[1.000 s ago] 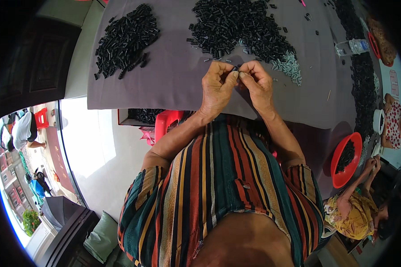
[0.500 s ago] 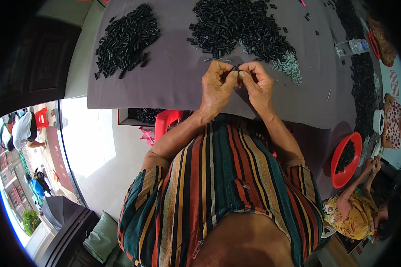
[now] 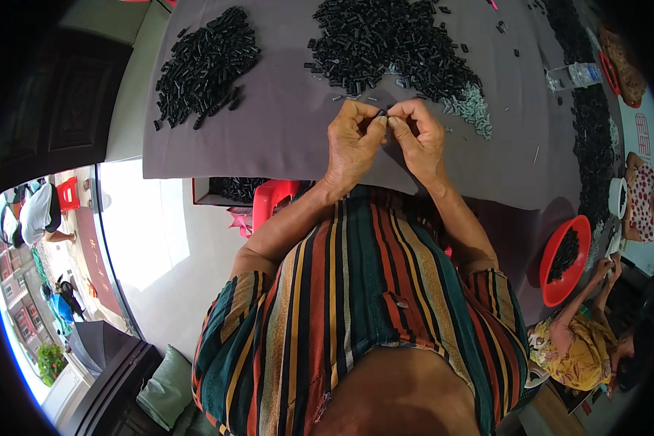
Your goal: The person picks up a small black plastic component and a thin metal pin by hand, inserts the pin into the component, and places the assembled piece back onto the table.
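Observation:
My left hand [image 3: 352, 144] and my right hand [image 3: 418, 138] meet fingertip to fingertip above the near part of a grey-covered table [image 3: 283, 138]. Between the pinched fingers sits a small black part [image 3: 380, 114], gripped from both sides. Just beyond my hands lies a big heap of small black parts [image 3: 385, 43]. A little heap of pale grey metal pieces [image 3: 472, 109] lies beside my right hand. A second heap of black parts [image 3: 203, 65] sits to the far left of the table.
A red basin with black parts [image 3: 563, 258] sits at lower right, beside a person in yellow [image 3: 574, 345]. More black parts run along the table's right side [image 3: 592, 131]. A clear plastic bottle [image 3: 570, 74] lies there. A red stool [image 3: 272, 200] stands under the table.
My hands have closed in on each other, and the thin wire-like piece seen between them earlier no longer shows. Otherwise the scene is the same.

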